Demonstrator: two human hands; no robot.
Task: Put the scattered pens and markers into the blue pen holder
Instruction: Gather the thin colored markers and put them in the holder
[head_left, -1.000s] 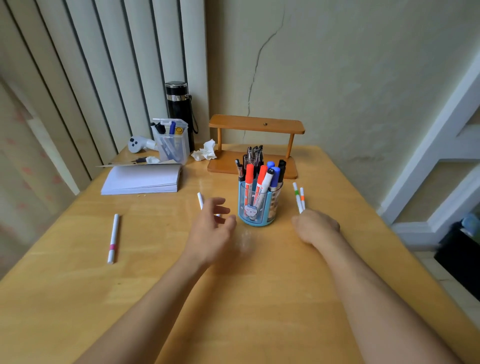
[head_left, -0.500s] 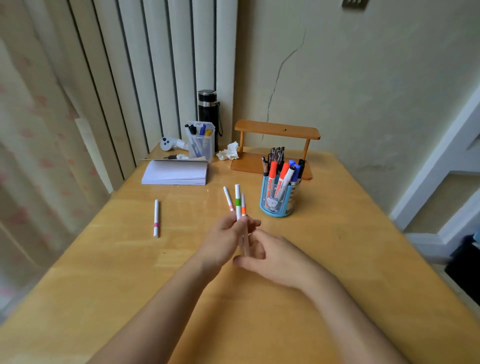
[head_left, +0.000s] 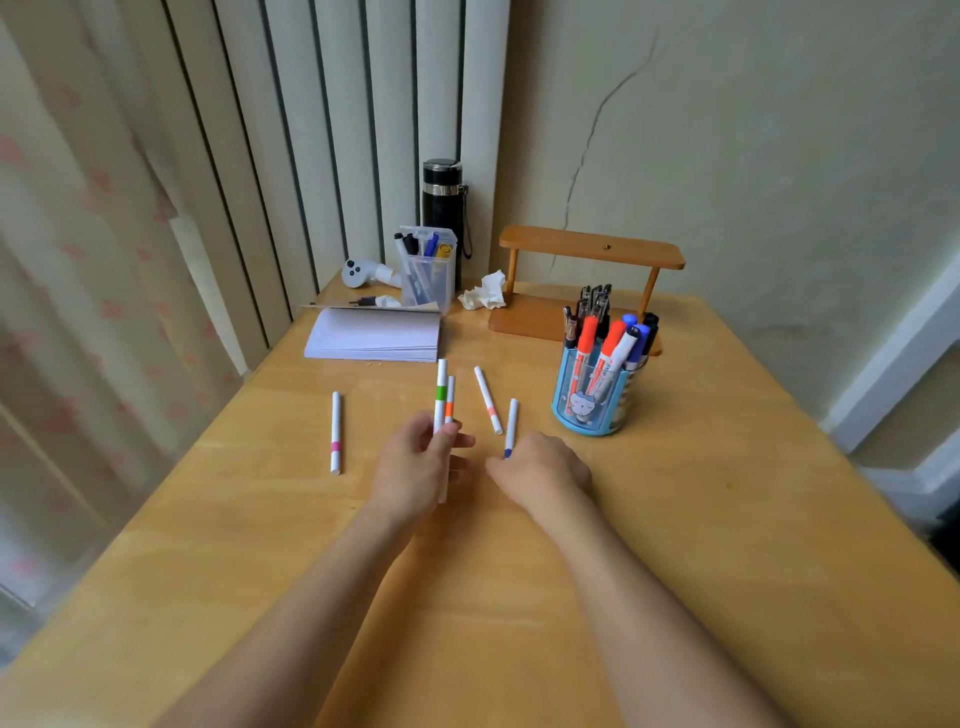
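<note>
White green-banded pen and orange-banded pen upright in left grip, right grip unclear

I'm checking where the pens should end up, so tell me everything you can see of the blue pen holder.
The blue pen holder is a round cup that looks like translucent light-blue plastic, with a solid blue base and a small white cartoon animal on its front. It stands upright on the wooden table, right of the scattered pens and just in front of a small wooden shelf. It already holds orange-capped, blue-capped and black markers and pens, standing or leaning and rising above the rim. Neither hand touches it.
</note>
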